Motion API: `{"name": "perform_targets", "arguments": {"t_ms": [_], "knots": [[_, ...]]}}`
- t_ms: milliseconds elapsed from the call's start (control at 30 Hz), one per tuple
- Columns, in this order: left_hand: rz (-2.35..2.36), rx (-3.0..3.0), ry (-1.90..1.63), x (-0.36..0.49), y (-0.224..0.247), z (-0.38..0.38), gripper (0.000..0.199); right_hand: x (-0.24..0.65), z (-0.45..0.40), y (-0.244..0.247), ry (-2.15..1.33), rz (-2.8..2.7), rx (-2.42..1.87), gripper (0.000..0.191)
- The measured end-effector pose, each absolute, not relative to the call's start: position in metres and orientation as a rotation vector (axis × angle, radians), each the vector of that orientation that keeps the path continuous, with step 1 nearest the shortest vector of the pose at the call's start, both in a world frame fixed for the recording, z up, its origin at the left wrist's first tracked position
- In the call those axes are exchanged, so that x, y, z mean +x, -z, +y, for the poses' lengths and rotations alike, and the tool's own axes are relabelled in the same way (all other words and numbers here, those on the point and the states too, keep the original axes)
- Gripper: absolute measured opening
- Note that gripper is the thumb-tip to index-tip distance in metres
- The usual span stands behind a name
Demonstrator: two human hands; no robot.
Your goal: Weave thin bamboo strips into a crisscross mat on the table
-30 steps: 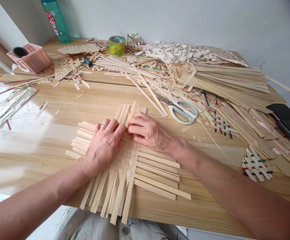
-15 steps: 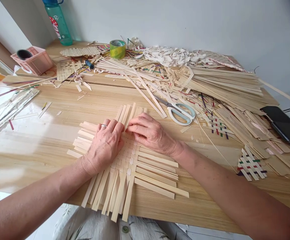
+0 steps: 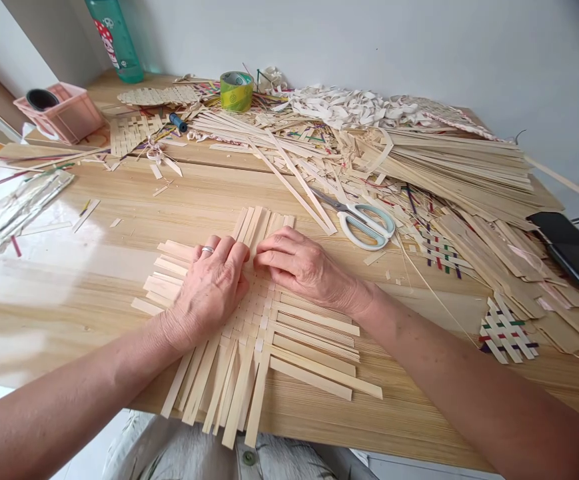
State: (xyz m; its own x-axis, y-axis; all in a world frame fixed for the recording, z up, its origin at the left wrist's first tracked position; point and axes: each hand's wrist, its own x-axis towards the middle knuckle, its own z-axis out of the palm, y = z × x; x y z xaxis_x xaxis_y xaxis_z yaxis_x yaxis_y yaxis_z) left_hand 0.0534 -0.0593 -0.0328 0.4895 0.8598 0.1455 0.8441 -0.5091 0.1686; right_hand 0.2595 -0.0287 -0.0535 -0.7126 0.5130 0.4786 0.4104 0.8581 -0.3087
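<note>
A woven mat of pale, flat wood strips (image 3: 250,317) lies on the table before me, its loose strip ends fanning out on all sides. My left hand (image 3: 215,277), with a ring on one finger, presses on the mat's upper left part, fingers bent and closed at the weave. Beside it my right hand (image 3: 302,267) is closed in a pinch at the far edge of the weave, where a pale strip (image 3: 265,223) runs away from me. The fingertips partly hide what they grip. Only a narrow gap separates the two hands.
White-handled scissors (image 3: 364,223) lie beyond my right hand. Behind are a tape roll (image 3: 236,92), a strip bundle (image 3: 449,167) and white shreds (image 3: 354,107). A pink basket (image 3: 72,117) and a green bottle (image 3: 119,43) stand back left. A small woven piece (image 3: 506,330) and a black phone-like object (image 3: 569,257) lie right.
The view has shifted slightly. A strip that slanted up between my hands at the far edge now lies lower, in line with its neighbours. My hands have barely moved.
</note>
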Motion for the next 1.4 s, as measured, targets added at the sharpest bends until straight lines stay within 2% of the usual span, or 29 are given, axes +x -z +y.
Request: {"name": "perform_targets", "arguments": {"t_ms": [133, 367, 633, 767, 1067, 1400], "knots": [[1.497, 2.647, -0.343, 0.053, 0.033, -0.059, 0.017, 0.259, -0.029, 0.056, -0.209, -2.429, -0.647, 0.024], [1.422, 2.591, -0.510, 0.048, 0.034, -0.060, 0.019, 0.263, -0.039, 0.045, -0.007, -2.046, -0.815, 0.028], [1.448, 2.602, -0.489, 0.048, 0.032, -0.061, 0.017, 0.263, -0.037, 0.053, -0.208, -2.368, -0.633, 0.022], [1.487, 2.611, -0.434, 0.049, 0.031, -0.062, 0.016, 0.264, -0.033, 0.057, -0.278, -2.380, -0.657, 0.018], [1.494, 2.567, -0.475, 0.048, 0.033, -0.061, 0.012, 0.258, -0.037, 0.052, -0.328, -2.424, -0.756, 0.022], [1.546, 2.651, -0.376, 0.052, 0.035, -0.060, 0.012, 0.249, -0.036, 0.049, -0.390, -2.384, -0.818, 0.007]]}}
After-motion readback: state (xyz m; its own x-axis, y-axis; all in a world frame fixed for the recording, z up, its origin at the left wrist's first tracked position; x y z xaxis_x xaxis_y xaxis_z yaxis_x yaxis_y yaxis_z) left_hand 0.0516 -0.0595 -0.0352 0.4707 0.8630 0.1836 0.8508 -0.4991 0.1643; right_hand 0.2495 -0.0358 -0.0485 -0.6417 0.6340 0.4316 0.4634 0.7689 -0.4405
